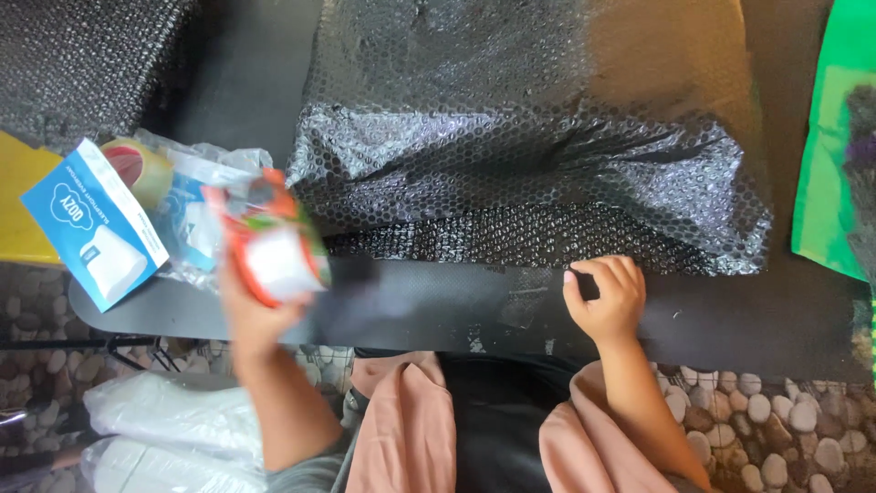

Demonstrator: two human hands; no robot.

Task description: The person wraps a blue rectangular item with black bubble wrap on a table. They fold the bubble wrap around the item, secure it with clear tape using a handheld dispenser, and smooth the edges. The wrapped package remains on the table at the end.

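Orange-and-white plastic packet (274, 242), blurred, held in your left hand (251, 315) at centre left; your right hand (607, 301), curled and holding nothing, rests by black bubble wrap (529, 164) on the table (748, 315).

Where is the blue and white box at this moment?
In the head view the blue and white box lies at the far left on the dark table, beside a roll of tape and clear plastic bags, left of the left hand.

An orange-and-white packet (276, 242), blurred, is held tilted above the table's left edge.
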